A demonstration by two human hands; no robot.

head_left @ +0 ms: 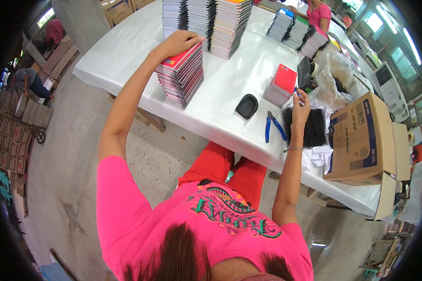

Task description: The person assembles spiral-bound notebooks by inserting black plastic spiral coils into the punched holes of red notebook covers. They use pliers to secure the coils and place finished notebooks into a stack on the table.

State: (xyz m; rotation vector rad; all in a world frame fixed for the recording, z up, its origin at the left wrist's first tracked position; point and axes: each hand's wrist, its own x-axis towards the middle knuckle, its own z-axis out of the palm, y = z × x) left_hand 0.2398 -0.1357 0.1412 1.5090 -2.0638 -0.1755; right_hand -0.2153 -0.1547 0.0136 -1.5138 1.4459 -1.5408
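Notebooks (185,77) stand stacked near the table's (234,79) edge under the left hand (180,43), its grip unclear, and could topple if pushed sideways, while the right hand (301,108) bunches its fingers, hold unclear, beside a red-topped block (284,79).

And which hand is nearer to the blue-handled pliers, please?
Right: the right hand is just right of the pliers; the left hand is farther left, on the red notebooks.

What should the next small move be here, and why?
Probably lift the left hand off the red spiral-bound notebooks and bring it toward the red-topped block: the notebooks are already stacked, while the right hand is beside the block, whose visible sides show no binding.
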